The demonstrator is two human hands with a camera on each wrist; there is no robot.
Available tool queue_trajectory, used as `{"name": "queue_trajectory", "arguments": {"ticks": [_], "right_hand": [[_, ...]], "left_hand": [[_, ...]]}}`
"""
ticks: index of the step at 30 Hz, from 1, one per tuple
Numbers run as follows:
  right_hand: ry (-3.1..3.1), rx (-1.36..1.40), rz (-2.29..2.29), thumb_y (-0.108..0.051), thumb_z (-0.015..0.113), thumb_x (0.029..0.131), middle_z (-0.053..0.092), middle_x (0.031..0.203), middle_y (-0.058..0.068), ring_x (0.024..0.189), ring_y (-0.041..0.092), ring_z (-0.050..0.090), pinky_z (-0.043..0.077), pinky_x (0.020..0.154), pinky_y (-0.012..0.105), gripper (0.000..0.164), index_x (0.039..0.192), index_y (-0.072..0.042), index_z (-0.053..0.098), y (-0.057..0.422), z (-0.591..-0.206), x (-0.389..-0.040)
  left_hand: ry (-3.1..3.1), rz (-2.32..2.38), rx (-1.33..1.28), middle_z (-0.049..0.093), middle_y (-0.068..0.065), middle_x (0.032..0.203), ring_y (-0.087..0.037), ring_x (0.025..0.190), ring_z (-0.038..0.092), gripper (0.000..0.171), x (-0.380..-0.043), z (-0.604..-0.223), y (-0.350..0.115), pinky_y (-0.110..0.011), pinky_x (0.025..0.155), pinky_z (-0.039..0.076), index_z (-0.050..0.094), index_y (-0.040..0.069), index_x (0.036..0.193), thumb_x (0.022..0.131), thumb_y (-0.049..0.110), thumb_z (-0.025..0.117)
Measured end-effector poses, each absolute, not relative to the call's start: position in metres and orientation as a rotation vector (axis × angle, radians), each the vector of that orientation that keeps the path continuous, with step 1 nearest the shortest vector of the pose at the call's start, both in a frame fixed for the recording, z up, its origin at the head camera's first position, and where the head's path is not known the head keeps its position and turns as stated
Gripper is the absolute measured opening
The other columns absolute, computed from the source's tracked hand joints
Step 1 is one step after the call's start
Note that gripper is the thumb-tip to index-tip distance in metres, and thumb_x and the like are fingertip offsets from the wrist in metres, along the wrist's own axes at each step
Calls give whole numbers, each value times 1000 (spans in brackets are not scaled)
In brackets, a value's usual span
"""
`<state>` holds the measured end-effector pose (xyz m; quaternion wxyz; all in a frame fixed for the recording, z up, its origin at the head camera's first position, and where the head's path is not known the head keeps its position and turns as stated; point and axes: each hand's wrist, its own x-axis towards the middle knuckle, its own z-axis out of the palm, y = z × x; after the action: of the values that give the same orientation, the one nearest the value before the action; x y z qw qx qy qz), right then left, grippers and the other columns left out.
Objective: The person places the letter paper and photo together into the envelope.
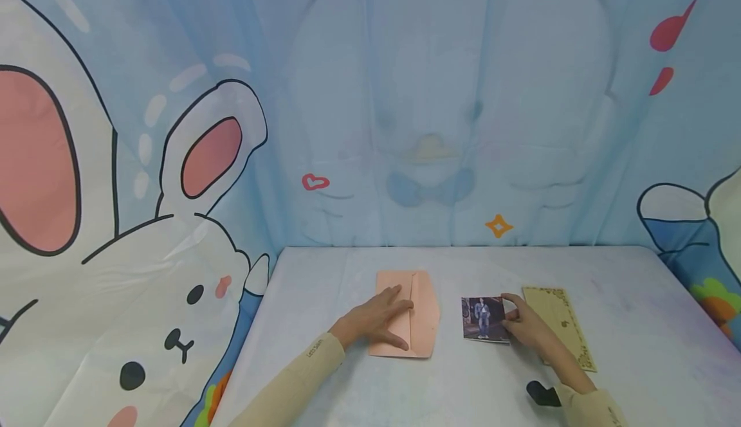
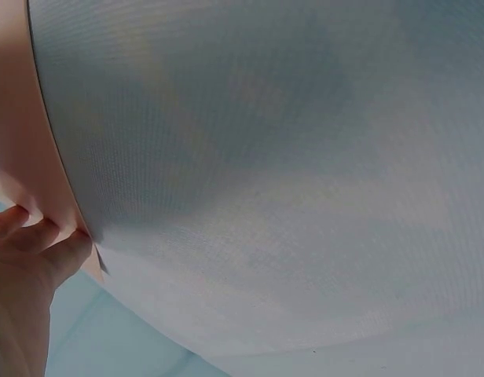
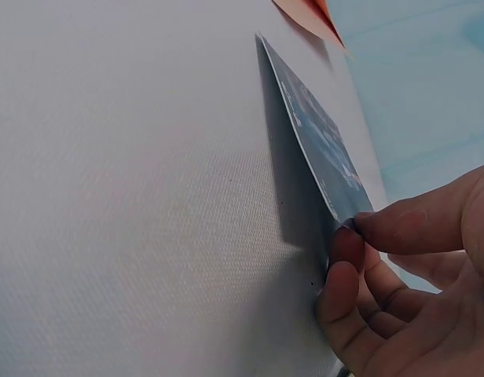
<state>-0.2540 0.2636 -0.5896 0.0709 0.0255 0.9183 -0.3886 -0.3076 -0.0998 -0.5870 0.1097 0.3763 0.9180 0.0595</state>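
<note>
A pink envelope (image 1: 425, 314) lies on the white table with its pointed flap spread to the right. My left hand (image 1: 382, 319) rests on it with the fingers spread; in the left wrist view its fingertips touch the envelope (image 2: 38, 133) near the edge. My right hand (image 1: 527, 323) pinches a photo card (image 1: 482, 319) by its right edge, between thumb and fingers. The card shows a standing figure in blue. In the right wrist view the photo card (image 3: 324, 141) is tilted, lifted off the cloth at the held side.
A yellow sheet with a dark decorative border (image 1: 558, 317) lies right of the card, partly behind my right hand. The white table (image 1: 324, 285) meets a light blue printed curtain (image 1: 440, 92) at the back. A printed rabbit (image 1: 173, 285) fills the left side.
</note>
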Motion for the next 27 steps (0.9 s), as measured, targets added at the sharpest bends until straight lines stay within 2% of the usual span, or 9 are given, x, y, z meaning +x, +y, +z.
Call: {"name": "queue_trajectory", "arguments": {"ticks": [12, 19, 27], "right_hand": [[2699, 11, -1277, 1, 56, 93, 60, 101, 19, 85, 21, 56, 47, 68, 30, 62, 149, 7, 28, 261, -597, -249], [2710, 1, -1281, -1, 58, 93, 61, 105, 22, 89, 25, 61, 49, 71, 33, 63, 149, 3, 30, 253, -596, -251], [2680, 15, -1307, -1, 58, 94, 61, 107, 23, 91, 25, 63, 51, 72, 34, 63, 151, 2, 29, 247, -587, -255]], "left_hand": [[2671, 231, 1101, 14, -14, 169, -36, 155, 20, 90, -306, -592, -101, -49, 120, 33, 34, 33, 154, 79, 69, 71], [2707, 178, 1123, 17, -14, 168, -37, 153, 25, 89, -305, -594, -103, -47, 119, 36, 35, 34, 152, 79, 72, 69], [2712, 196, 1110, 14, -12, 169, -34, 155, 22, 91, -311, -595, -102, -47, 119, 35, 32, 36, 154, 79, 75, 66]]}}
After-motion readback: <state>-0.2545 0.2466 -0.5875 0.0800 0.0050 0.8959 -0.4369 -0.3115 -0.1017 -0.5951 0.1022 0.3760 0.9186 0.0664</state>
